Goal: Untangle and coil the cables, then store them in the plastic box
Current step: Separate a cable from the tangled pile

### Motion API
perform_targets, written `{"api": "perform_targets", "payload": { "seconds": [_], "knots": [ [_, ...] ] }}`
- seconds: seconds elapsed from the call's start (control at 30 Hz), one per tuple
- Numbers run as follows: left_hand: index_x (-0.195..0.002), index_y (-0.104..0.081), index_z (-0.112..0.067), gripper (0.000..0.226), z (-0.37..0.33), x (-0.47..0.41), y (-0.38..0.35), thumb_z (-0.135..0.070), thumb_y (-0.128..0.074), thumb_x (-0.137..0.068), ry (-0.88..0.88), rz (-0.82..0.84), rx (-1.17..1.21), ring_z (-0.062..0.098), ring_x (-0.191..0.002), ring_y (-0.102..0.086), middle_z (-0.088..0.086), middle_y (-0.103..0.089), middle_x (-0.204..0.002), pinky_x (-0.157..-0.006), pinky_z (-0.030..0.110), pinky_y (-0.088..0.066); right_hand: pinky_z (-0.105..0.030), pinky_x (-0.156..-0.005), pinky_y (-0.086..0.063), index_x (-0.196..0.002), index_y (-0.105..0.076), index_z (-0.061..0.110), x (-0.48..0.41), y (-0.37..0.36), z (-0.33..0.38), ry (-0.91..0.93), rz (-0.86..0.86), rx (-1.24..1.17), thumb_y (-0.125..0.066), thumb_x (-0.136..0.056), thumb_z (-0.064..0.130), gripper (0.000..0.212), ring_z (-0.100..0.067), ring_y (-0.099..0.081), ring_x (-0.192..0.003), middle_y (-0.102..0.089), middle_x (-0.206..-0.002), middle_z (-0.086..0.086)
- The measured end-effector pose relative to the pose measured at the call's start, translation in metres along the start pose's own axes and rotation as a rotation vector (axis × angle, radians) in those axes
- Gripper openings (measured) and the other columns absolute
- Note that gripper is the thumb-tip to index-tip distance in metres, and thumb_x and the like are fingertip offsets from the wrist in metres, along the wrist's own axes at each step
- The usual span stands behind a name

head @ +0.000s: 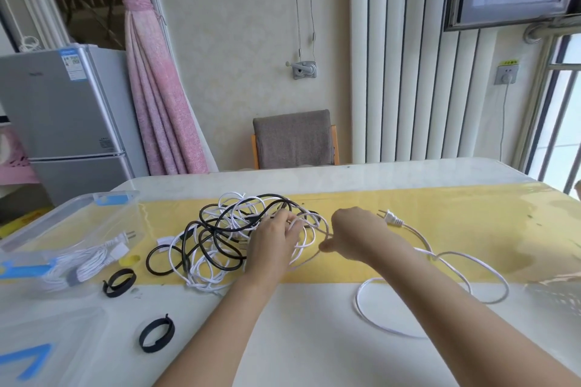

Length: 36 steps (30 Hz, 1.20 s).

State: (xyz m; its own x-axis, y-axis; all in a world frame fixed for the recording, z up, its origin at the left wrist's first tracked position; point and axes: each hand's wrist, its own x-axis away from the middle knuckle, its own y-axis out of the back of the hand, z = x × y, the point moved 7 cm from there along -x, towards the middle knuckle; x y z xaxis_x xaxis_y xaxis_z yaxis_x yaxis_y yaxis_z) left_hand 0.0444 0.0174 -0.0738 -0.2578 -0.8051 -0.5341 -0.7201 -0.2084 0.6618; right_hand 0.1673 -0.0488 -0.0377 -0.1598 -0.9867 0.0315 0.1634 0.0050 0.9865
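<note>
Where you work: a white table (pixel 298 324) with a yellow runner (pixel 456 229) across it, and both your arms reaching over the near edge.
Behind: a grey fridge (pixel 63 110) far left, a pink curtain (pixel 157 88) beside it, and a grey chair (pixel 294 138) at the table's far side.
Box (pixel 78 223): clear plastic, on the table at your left, well apart from your hands.
Lid (pixel 47 345): clear with blue marks, at the near left corner.
Tangle (pixel 220 236): black and white cables knotted together on the runner, between the box and your hands. Black loops thread through the white ones.
White cable (pixel 471 264): it runs loose to your right in open loops, and your right forearm hides part of it.
Coil (pixel 81 267): a strapped white bundle inside the box, blurred by the wall.
Left hand (pixel 273 239): it lies on the tangle's right side, fingers curled round white loops, hiding the strands beneath.
Right hand (pixel 355 236): thumb and fingers pinch the white cable where it leaves the tangle.
Far strap (pixel 119 281): a black ring just beside the box.
Near strap (pixel 156 334): a black ring nearer you, apart from the tangle.
Plug (pixel 390 217): white, flat on the runner just beyond your right hand.
</note>
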Motion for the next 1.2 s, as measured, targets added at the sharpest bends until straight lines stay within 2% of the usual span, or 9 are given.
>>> {"api": "perform_targets", "payload": {
  "seconds": [0.2, 0.53, 0.63, 0.73, 0.87, 0.97, 1.03, 1.1, 1.2],
  "knots": [
    [-0.086, -0.064, -0.01, 0.036, 0.02, -0.002, 0.009, -0.028, -0.037, -0.102, 0.227, -0.129, 0.159, 0.019, -0.075, -0.063, -0.004, -0.07, -0.075, -0.07, 0.025, -0.045, -0.027, -0.045, -0.021, -0.049, -0.042, 0.01, 0.015, 0.057, -0.002, 0.176, -0.199, -0.312, -0.053, -0.093, 0.044, 0.057, -0.012, -0.028, -0.036, -0.034, -0.043, -0.002],
    [-0.072, -0.063, -0.015, 0.044, 0.037, -0.015, 0.031, -0.026, -0.033, -0.102, 0.333, -0.271, 0.148, 0.027, -0.083, -0.063, 0.004, -0.072, -0.082, -0.074, 0.034, -0.044, -0.032, -0.05, -0.015, -0.052, -0.027, 0.013, 0.04, 0.123, -0.046, 0.125, -0.778, -0.636, -0.058, -0.092, 0.035, 0.055, -0.016, -0.017, -0.048, -0.02, -0.05, -0.004],
    [-0.055, -0.049, -0.017, 0.049, 0.04, -0.014, 0.046, -0.047, -0.045, -0.093, 0.251, -0.29, 0.06, 0.031, -0.065, -0.06, -0.001, -0.061, -0.055, -0.058, 0.034, -0.043, -0.027, -0.048, -0.019, -0.051, -0.041, 0.008, 0.038, 0.124, -0.065, 0.01, -0.664, -0.632, -0.057, -0.091, 0.037, 0.052, -0.019, -0.023, -0.044, -0.028, -0.047, -0.005],
    [-0.054, -0.049, -0.019, 0.049, 0.035, -0.008, 0.053, -0.055, -0.062, -0.084, 0.168, -0.268, 0.019, 0.022, -0.054, -0.055, -0.007, -0.052, -0.047, -0.053, 0.03, -0.036, -0.023, -0.046, -0.03, -0.048, -0.062, 0.013, 0.032, 0.094, -0.07, -0.098, -0.171, -0.39, -0.055, -0.091, 0.032, 0.047, -0.014, -0.038, -0.039, -0.044, -0.039, 0.004],
    [-0.075, -0.062, -0.016, 0.03, 0.016, -0.006, 0.076, -0.041, -0.05, -0.086, -0.043, -0.529, -0.075, 0.019, -0.065, -0.055, -0.007, -0.061, -0.067, -0.057, 0.027, -0.036, -0.022, -0.055, -0.037, -0.09, -0.066, 0.013, 0.029, 0.051, -0.05, -0.139, 0.164, 0.095, -0.049, -0.093, 0.018, 0.018, -0.019, -0.053, -0.074, -0.051, -0.065, 0.003],
    [-0.107, -0.066, -0.012, 0.03, 0.029, -0.014, 0.061, -0.027, -0.047, -0.087, -0.079, -0.406, -0.198, 0.027, -0.102, -0.058, 0.003, -0.069, -0.103, -0.093, 0.037, -0.042, -0.025, -0.053, -0.032, -0.077, -0.045, 0.007, 0.022, 0.045, -0.017, -0.068, -0.027, 0.125, -0.043, -0.088, 0.004, 0.012, -0.028, -0.045, -0.081, -0.041, -0.073, -0.004],
    [-0.12, -0.061, -0.012, 0.032, 0.047, -0.016, 0.044, -0.023, -0.055, -0.091, 0.01, -0.231, -0.263, 0.03, -0.12, -0.052, 0.006, -0.065, -0.118, -0.111, 0.052, -0.025, -0.027, -0.055, -0.028, -0.068, -0.035, 0.009, 0.022, 0.047, 0.007, 0.001, -0.216, 0.067, -0.044, -0.085, 0.001, 0.02, -0.03, -0.043, -0.087, -0.04, -0.08, -0.006],
    [-0.122, -0.059, -0.017, 0.03, 0.06, -0.015, 0.034, -0.026, -0.055, -0.094, 0.109, -0.11, -0.239, 0.022, -0.121, -0.052, 0.0, -0.064, -0.122, -0.115, 0.049, -0.012, -0.028, -0.068, -0.028, -0.091, -0.048, 0.011, 0.025, 0.052, 0.026, 0.034, -0.371, 0.103, -0.051, -0.087, 0.011, 0.005, -0.03, -0.043, -0.102, -0.044, -0.102, -0.008],
    [-0.114, -0.063, -0.017, 0.024, 0.062, -0.016, 0.038, -0.027, -0.055, -0.093, 0.119, -0.125, -0.175, 0.021, -0.111, -0.056, -0.002, -0.066, -0.112, -0.107, 0.042, -0.029, -0.034, -0.08, -0.031, -0.131, -0.035, 0.013, 0.023, 0.051, 0.031, -0.001, -0.471, 0.137, -0.061, -0.086, 0.026, 0.053, -0.031, -0.037, -0.116, -0.035, -0.131, -0.01]
  ]
}}
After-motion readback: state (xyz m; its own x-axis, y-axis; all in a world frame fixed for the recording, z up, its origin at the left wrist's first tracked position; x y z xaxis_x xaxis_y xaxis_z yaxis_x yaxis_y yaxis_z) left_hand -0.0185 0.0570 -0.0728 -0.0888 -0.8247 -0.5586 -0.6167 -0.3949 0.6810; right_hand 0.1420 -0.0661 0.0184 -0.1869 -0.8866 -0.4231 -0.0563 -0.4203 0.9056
